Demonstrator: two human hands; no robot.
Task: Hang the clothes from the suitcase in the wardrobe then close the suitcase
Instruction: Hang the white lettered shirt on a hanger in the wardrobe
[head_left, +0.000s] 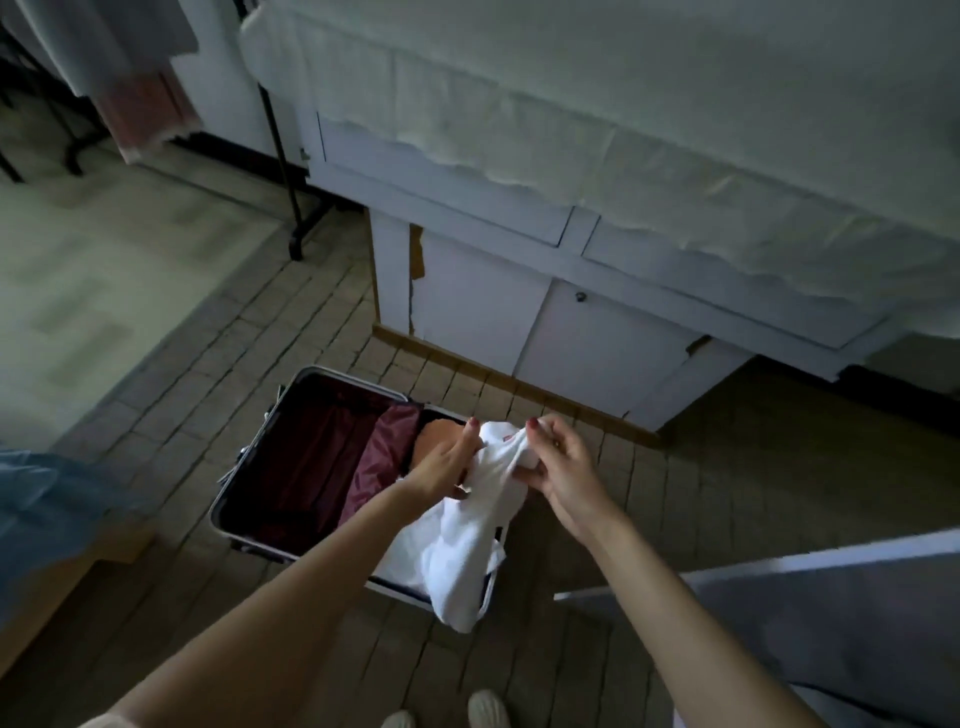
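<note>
Over open suitcase (270, 457): hands (441, 462) (558, 467) grip white garment (467, 545), hiding contents.

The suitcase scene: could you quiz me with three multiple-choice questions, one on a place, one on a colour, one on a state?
1. Where does the suitcase lie?
A. on the floor
B. on the bed
C. on a chair

2. What colour is the garment in the hands?
A. black
B. white
C. green

3. In what state is the suitcase?
A. zipped shut
B. standing upright
C. open

Answers:
1. A, it rests on the tiled floor below the cabinet.
2. B, the left hand and right hand both grip white cloth.
3. C, its dark red lining shows.
</note>
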